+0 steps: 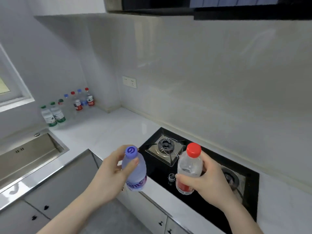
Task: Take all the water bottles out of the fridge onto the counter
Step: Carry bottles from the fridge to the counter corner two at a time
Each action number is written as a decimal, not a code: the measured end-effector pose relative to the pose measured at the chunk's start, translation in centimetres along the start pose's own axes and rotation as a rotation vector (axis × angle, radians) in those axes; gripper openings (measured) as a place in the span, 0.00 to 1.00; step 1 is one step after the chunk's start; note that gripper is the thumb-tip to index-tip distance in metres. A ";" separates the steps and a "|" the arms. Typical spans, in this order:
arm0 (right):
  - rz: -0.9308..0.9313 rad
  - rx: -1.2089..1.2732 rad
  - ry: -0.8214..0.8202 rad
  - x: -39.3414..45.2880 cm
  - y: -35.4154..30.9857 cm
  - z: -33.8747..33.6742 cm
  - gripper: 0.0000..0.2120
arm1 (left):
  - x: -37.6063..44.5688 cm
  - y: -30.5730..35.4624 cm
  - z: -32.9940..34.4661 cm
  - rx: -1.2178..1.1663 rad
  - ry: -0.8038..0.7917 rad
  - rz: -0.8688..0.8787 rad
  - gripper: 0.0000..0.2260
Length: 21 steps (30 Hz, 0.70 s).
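Fingers (133, 163) round bottles (135, 169) above counter (101, 132)

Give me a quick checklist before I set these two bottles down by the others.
1. Left hand grips blue-cap bottle: ok.
2. Right hand grips red-cap bottle: ok.
3. Both caps on: ok.
4. Bare counter beside the bottle row: ok.
5. Stove burners off: cannot tell.
6. Fridge emptied: cannot tell, out of view.
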State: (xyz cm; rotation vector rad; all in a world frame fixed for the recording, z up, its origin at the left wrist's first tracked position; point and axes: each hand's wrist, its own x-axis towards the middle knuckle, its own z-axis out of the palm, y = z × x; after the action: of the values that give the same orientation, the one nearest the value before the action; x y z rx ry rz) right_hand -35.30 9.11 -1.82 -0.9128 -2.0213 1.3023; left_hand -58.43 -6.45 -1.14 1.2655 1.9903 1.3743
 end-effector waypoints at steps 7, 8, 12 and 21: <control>-0.052 0.021 -0.100 5.8 -3.9 9.9 0.20 | 2.1 -4.9 -9.7 -0.002 0.097 -0.025 0.08; -0.054 0.026 -0.104 6.7 -4.3 11.6 0.19 | 2.5 -5.7 -11.2 0.004 0.103 -0.029 0.08; -0.069 0.036 -0.108 9.3 -5.5 16.6 0.21 | 3.6 -8.0 -15.4 0.032 0.140 -0.047 0.08; -0.099 0.015 -0.190 16.2 -6.7 24.5 0.25 | 7.1 -13.4 -22.4 -0.020 0.198 -0.144 0.09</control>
State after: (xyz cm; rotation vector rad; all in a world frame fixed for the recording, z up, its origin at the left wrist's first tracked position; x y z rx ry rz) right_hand -65.30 6.65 -3.14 -0.6943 -2.1678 1.3922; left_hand -84.53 -13.37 -2.29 0.9894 2.1457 1.4933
